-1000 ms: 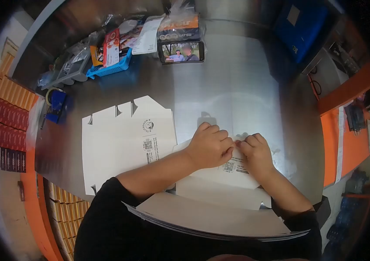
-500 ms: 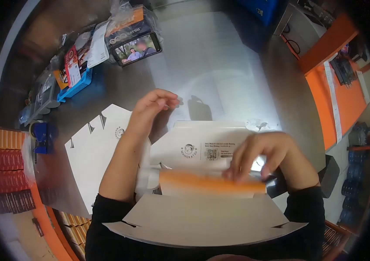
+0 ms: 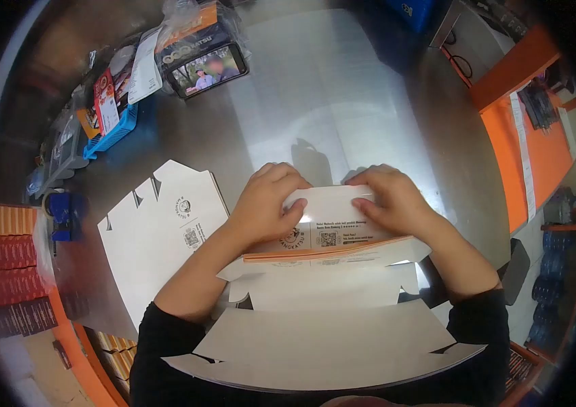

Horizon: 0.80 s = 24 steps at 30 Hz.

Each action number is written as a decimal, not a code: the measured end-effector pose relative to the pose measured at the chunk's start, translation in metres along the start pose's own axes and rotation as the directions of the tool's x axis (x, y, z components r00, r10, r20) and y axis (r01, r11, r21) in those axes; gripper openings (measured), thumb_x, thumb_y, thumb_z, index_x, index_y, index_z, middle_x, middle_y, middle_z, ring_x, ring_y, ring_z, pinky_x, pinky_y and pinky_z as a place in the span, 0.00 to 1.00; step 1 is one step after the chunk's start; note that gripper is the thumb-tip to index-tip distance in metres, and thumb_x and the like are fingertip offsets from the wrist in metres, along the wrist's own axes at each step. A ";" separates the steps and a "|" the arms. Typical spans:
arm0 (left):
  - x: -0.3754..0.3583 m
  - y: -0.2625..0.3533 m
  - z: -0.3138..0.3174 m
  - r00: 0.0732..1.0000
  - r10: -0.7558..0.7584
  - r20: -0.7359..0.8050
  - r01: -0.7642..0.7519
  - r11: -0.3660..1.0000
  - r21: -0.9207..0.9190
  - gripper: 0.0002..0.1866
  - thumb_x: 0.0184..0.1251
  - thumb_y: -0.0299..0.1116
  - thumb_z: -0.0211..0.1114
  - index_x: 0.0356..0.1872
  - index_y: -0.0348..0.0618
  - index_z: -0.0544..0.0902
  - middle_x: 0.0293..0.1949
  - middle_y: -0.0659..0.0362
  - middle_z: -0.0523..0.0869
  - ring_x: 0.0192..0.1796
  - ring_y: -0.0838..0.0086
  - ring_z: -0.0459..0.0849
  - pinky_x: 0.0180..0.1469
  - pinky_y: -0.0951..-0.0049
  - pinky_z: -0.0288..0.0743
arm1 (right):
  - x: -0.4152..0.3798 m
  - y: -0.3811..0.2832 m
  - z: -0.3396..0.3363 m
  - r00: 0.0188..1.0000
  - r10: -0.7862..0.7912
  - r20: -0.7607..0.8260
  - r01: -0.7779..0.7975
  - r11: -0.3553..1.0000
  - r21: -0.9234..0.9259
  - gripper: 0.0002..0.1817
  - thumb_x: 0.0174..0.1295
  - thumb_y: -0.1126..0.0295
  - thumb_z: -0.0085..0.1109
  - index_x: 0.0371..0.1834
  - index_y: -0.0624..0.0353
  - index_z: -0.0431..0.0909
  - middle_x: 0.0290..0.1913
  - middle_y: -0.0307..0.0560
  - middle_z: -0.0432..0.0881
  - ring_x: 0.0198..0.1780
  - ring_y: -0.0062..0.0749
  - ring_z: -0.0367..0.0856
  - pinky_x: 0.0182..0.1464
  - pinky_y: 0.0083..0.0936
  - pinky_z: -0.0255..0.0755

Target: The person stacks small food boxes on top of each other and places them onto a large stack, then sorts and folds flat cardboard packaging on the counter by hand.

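A white cardboard food box (image 3: 332,207), partly unfolded, lies before me at the table's near side. Its far panel carries a printed face logo and a QR code. My left hand (image 3: 271,203) pinches the left part of that panel's far edge, thumb on the near face and fingers behind. On the right part of the same edge, my right hand (image 3: 393,203) grips likewise. An orange strip (image 3: 322,254) runs across the fold below the print. Wide plain flaps (image 3: 328,339) with slotted corners extend toward my body. Left of my forearm lie flat printed box blanks (image 3: 159,224), stacked.
A phone (image 3: 208,70) playing video leans against a plastic-wrapped box (image 3: 196,41). Beside it stands a blue basket (image 3: 113,136) with packets and papers. A blue tape dispenser (image 3: 61,216) sits at the table's left edge. An orange shelf (image 3: 542,146) is on the right.
My left hand has come down onto the box's far edge. My right hand has moved from the orange strip up to that edge. The orange-edged flap has shifted away from me.
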<state>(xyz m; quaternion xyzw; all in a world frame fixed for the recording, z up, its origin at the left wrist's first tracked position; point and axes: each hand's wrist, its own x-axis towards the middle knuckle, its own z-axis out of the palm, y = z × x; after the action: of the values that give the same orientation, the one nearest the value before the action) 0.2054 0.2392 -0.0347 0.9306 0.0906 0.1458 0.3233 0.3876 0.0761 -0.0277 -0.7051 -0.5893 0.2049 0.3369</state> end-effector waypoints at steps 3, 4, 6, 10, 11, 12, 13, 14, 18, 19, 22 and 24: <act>-0.002 -0.002 0.005 0.999 0.002 0.044 -0.004 0.999 0.054 0.08 0.50 0.27 0.64 0.33 0.43 0.80 0.35 0.57 0.79 0.42 0.60 0.75 0.48 0.63 0.67 | 0.003 0.006 -0.002 0.995 -0.034 0.098 0.034 0.999 0.007 0.08 0.47 0.72 0.65 0.31 0.60 0.78 0.32 0.48 0.80 0.41 0.44 0.76 0.46 0.34 0.69; -0.002 -0.003 0.006 0.999 0.001 0.043 -0.003 0.999 0.055 0.08 0.50 0.27 0.64 0.33 0.43 0.80 0.35 0.57 0.79 0.42 0.60 0.75 0.48 0.63 0.67 | 0.004 0.008 -0.001 0.994 -0.036 0.099 0.035 0.999 0.007 0.08 0.47 0.72 0.65 0.31 0.60 0.78 0.32 0.48 0.80 0.41 0.44 0.76 0.46 0.34 0.69; -0.003 -0.005 0.009 0.995 0.013 0.096 -0.019 0.998 0.057 0.07 0.50 0.28 0.65 0.33 0.45 0.80 0.34 0.60 0.79 0.42 0.61 0.76 0.48 0.63 0.66 | 0.005 0.011 0.002 0.980 -0.176 0.090 0.177 0.984 -0.002 0.08 0.44 0.74 0.67 0.26 0.59 0.77 0.26 0.46 0.76 0.35 0.42 0.74 0.41 0.35 0.68; -0.007 -0.005 0.016 0.997 0.043 0.071 -0.048 0.996 0.074 0.07 0.49 0.29 0.66 0.31 0.46 0.79 0.34 0.62 0.80 0.41 0.63 0.76 0.46 0.64 0.67 | 0.003 0.018 0.007 0.958 -0.267 0.100 0.264 0.963 0.046 0.08 0.44 0.75 0.66 0.21 0.59 0.74 0.24 0.46 0.73 0.32 0.41 0.72 0.38 0.33 0.66; -0.010 -0.007 0.020 0.995 0.085 0.049 -0.090 0.992 0.094 0.07 0.48 0.29 0.67 0.30 0.47 0.79 0.33 0.62 0.79 0.41 0.64 0.76 0.45 0.65 0.67 | -0.001 0.016 0.011 0.959 -0.266 0.093 0.260 0.963 0.072 0.08 0.43 0.75 0.65 0.22 0.58 0.73 0.24 0.45 0.72 0.32 0.41 0.72 0.37 0.32 0.66; -0.012 -0.007 0.021 0.992 0.124 0.027 -0.127 0.985 0.118 0.07 0.47 0.29 0.67 0.29 0.48 0.78 0.33 0.63 0.79 0.40 0.65 0.76 0.44 0.66 0.68 | -0.002 0.014 0.013 0.960 -0.267 0.089 0.258 0.961 0.102 0.08 0.42 0.76 0.63 0.23 0.58 0.73 0.25 0.44 0.72 0.33 0.41 0.72 0.36 0.32 0.67; -0.016 -0.006 0.020 0.993 0.114 0.008 -0.114 0.985 0.129 0.07 0.47 0.29 0.67 0.29 0.48 0.78 0.33 0.63 0.79 0.40 0.65 0.76 0.44 0.66 0.68 | -0.002 0.012 0.013 0.952 -0.288 0.101 0.278 0.955 0.102 0.08 0.42 0.76 0.63 0.23 0.58 0.73 0.25 0.44 0.72 0.33 0.41 0.72 0.36 0.32 0.67; -0.020 -0.005 0.020 0.983 0.182 0.032 -0.184 0.965 0.186 0.07 0.47 0.29 0.66 0.28 0.48 0.78 0.32 0.63 0.79 0.39 0.66 0.76 0.43 0.67 0.68 | -0.001 0.009 0.012 0.911 -0.386 0.145 0.380 0.922 0.066 0.08 0.40 0.75 0.62 0.23 0.57 0.73 0.25 0.43 0.71 0.32 0.40 0.70 0.35 0.30 0.67; -0.026 -0.005 0.022 0.962 0.269 0.041 -0.271 0.940 0.208 0.05 0.49 0.30 0.65 0.28 0.47 0.79 0.31 0.63 0.78 0.35 0.67 0.76 0.40 0.67 0.70 | -0.005 0.001 0.010 0.864 -0.441 0.244 0.455 0.890 -0.004 0.08 0.37 0.74 0.60 0.22 0.57 0.72 0.25 0.42 0.70 0.32 0.36 0.68 0.33 0.27 0.66; -0.024 -0.007 0.022 0.962 0.268 0.046 -0.272 0.948 0.167 0.05 0.50 0.31 0.65 0.29 0.47 0.80 0.31 0.63 0.78 0.36 0.67 0.76 0.40 0.66 0.71 | -0.004 0.001 0.009 0.877 -0.417 0.239 0.435 0.900 -0.025 0.07 0.38 0.74 0.60 0.22 0.58 0.72 0.24 0.42 0.71 0.31 0.36 0.69 0.33 0.26 0.66; -0.018 -0.013 0.017 0.972 0.222 0.072 -0.220 0.975 -0.033 0.05 0.53 0.34 0.66 0.31 0.47 0.81 0.31 0.62 0.79 0.37 0.66 0.77 0.40 0.67 0.72 | -0.001 0.005 0.002 0.933 -0.272 0.235 0.225 0.952 0.207 0.06 0.42 0.74 0.61 0.21 0.59 0.73 0.24 0.43 0.74 0.31 0.35 0.72 0.32 0.26 0.67; -0.015 -0.017 0.012 0.980 0.178 0.092 -0.171 0.982 -0.086 0.06 0.55 0.35 0.66 0.31 0.47 0.82 0.31 0.61 0.80 0.37 0.64 0.78 0.40 0.68 0.72 | -0.002 0.006 0.004 0.961 -0.173 0.218 0.114 0.959 0.258 0.07 0.45 0.74 0.64 0.22 0.59 0.74 0.24 0.42 0.74 0.30 0.31 0.73 0.32 0.24 0.68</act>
<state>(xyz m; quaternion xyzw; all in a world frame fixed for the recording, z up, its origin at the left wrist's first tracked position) 0.1941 0.2423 -0.0575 0.9278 -0.0132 0.1306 0.3491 0.3888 0.0746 -0.0345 -0.5839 -0.6458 0.3335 0.3617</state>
